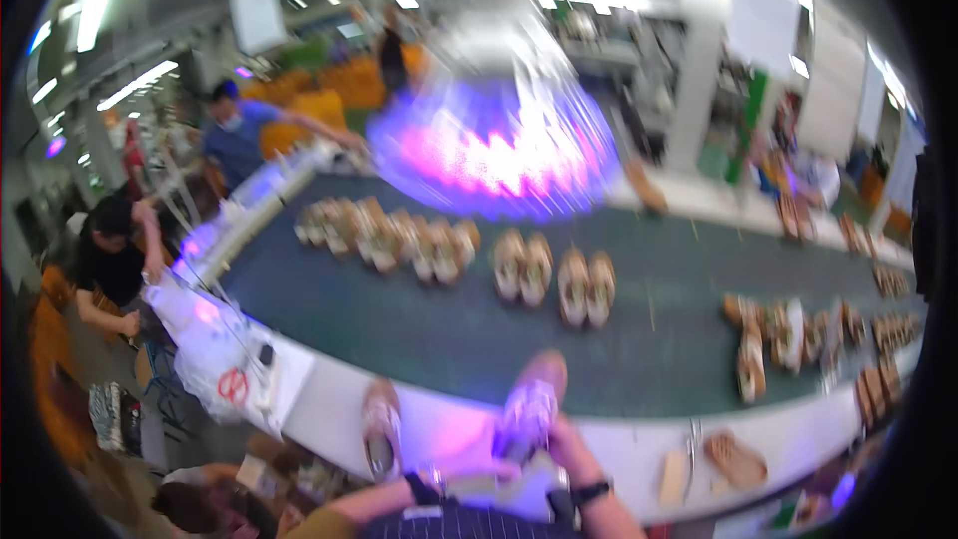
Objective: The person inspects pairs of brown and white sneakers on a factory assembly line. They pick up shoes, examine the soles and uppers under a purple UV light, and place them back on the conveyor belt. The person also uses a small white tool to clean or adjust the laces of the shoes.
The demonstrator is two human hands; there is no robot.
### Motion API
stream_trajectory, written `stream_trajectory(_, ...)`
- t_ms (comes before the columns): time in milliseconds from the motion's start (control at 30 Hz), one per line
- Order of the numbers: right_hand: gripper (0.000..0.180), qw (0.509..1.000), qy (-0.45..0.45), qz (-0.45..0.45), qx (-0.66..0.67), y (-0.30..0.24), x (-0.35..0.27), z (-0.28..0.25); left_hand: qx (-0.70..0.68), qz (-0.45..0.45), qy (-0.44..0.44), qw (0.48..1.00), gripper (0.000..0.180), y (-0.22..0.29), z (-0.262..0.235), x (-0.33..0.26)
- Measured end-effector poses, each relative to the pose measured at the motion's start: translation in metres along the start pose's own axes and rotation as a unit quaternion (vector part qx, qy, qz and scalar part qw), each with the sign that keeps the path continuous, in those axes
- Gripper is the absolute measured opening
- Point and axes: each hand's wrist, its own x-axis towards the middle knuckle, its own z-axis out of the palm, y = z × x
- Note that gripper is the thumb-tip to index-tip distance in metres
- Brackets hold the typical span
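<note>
A light tan lace-up shoe [536, 399] is held in front of me with its toe pointing away, over the near edge of the conveyor. My right hand [571, 447] is closed around its right side near the heel. My left hand [477, 464] is at the shoe's heel end from the left and appears closed on it, though purple light and blur soften its fingers. To the left of my hands, a second tan shoe [381, 426] rests on the white ledge [324, 401], its opening toward me.
A lamp with purple-pink light [499, 155] hangs over the dark green conveyor belt [419, 339]. Pairs of shoes [521, 268] stand across it, with more shoes [788, 334] at right. A shoe upper [735, 459] lies on the right ledge. Several people work at left, including one in blue [235, 135].
</note>
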Motion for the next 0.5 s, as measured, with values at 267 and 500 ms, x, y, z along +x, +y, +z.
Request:
stream_trajectory(267,0.037,0.985,0.067,0.155,-0.026,0.077,0.007,0.046,-0.012,-0.093,0.043,0.995,0.069,0.014,-0.029,-0.061)
stream_trajectory(500,0.042,0.966,0.045,0.185,-0.173,0.106,0.006,0.065,0.175,-0.085,0.005,0.981,0.055,-0.019,-0.031,-0.07)
